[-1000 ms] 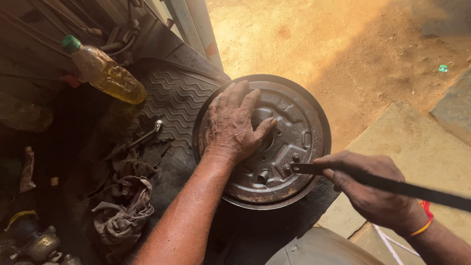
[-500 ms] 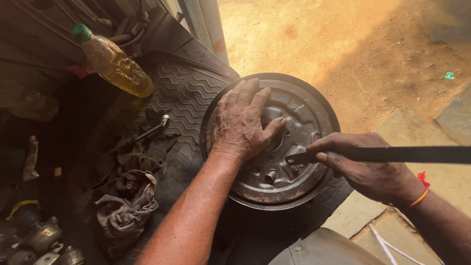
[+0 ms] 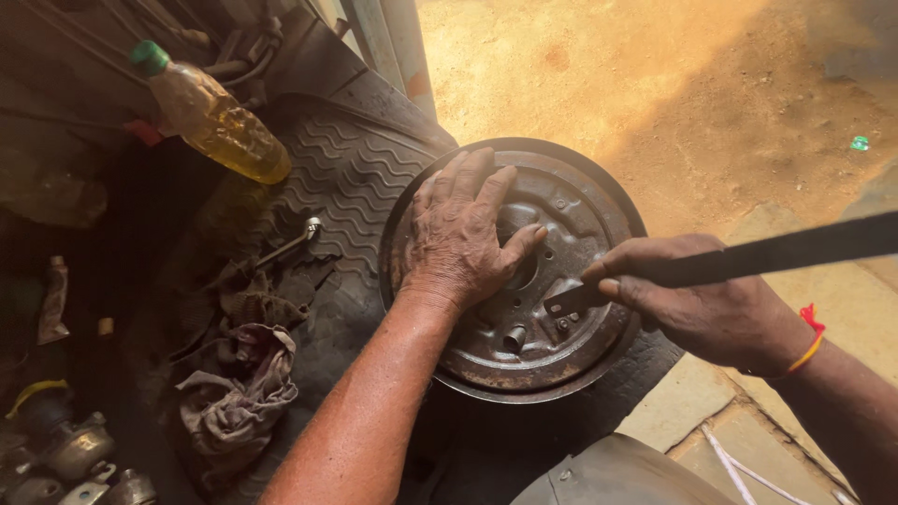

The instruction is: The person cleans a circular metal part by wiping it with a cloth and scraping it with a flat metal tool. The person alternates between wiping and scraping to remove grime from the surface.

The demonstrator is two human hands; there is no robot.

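Nearest the camera: right hand [image 3: 706, 313] wrapped tight round a long flat black bar [image 3: 748, 260], its squared tip pressed against the round rusty plate [image 3: 571, 220] close to a pair of small bolts. Likely trouble here — a slip of that tip off the greasy metal, sending the bar skidding across the plate toward the left hand [image 3: 458, 234]. Likely cause: a steep angle and too much push on a curved, oily face. Also possible: the plate tipping or sliding on the ribbed rubber mat [image 3: 346, 178] under it, since only a flat palm pins it down.

Further in, on the plate: left hand spread open, fingers flat and apart, thumb hooked at the centre hole, gripping nothing, just bearing down. Plate itself dish-shaped, brown with rust, dark raised rim, small holes and a short stub tube near its lower edge; lying flat on the mat.

Left of the plate — a dirty rag [image 3: 238, 397] and a small chrome tool [image 3: 290, 241]. Beyond the plate, up left, a plastic bottle [image 3: 210, 117] of yellow oil with a green cap.
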